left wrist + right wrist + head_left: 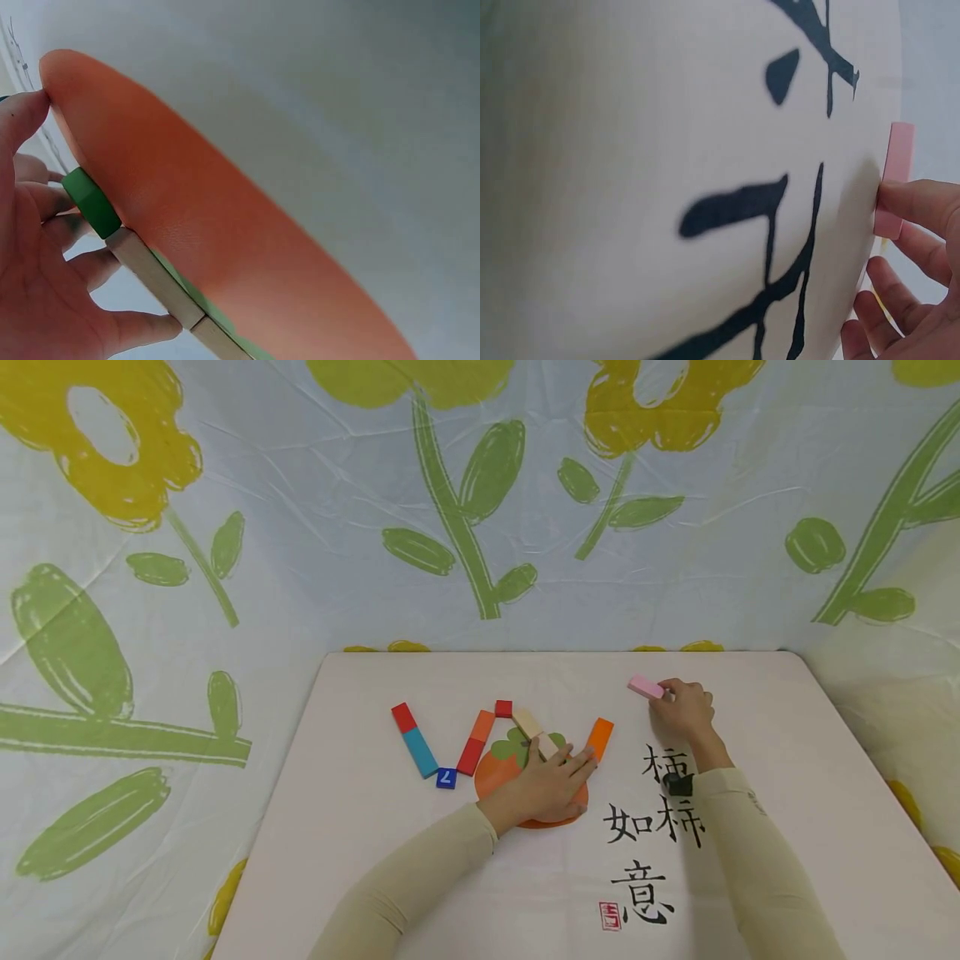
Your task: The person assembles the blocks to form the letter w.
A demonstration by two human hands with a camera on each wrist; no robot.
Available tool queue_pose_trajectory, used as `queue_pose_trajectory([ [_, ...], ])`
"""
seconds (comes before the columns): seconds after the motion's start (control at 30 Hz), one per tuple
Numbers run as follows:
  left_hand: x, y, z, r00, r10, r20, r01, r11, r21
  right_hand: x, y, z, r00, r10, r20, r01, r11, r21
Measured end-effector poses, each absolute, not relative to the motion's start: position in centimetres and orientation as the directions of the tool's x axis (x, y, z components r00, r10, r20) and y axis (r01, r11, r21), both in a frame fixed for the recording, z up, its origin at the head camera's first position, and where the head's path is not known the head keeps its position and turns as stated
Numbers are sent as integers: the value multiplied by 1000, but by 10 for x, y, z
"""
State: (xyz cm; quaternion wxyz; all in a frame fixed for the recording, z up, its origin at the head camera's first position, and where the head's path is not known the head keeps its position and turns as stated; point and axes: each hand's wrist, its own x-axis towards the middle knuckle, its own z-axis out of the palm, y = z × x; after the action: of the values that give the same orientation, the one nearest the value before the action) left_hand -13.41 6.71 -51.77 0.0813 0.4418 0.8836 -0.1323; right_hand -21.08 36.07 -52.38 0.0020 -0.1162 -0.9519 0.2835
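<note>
In the head view, my left hand lies with fingers spread over the orange fruit picture. Its fingertips touch two plain wooden blocks laid end to end. The left wrist view has a green block at the end of the wooden blocks, beside the fingers; the hand hides it from the head camera. Past the fingertips is an orange block. At the back right, my right hand pinches one end of a pink block between thumb and fingers, its other end pointing left.
Left of the hands, a zigzag of blocks continues: a red and blue bar, a dark blue block marked 7, an orange and red bar, and a small red block. Black brush characters mark the pale tabletop.
</note>
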Motion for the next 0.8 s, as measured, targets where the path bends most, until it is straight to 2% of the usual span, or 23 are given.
queue_pose_trajectory([
  [0.27, -135, 67, -519, -604, 755, -257, 797, 585, -152, -210, 361, -523, -985, 159, -62, 166, 821, -546],
  [0.6, -137, 67, -519, -607, 750, -261, 794, 589, -154, -211, 354, -521, -996, -77, -55, -36, 846, -532],
  [0.8, -136, 68, -519, -599, 752, -275, 798, 588, -130, -208, 351, -518, -987, -150, -61, -99, 857, -506],
])
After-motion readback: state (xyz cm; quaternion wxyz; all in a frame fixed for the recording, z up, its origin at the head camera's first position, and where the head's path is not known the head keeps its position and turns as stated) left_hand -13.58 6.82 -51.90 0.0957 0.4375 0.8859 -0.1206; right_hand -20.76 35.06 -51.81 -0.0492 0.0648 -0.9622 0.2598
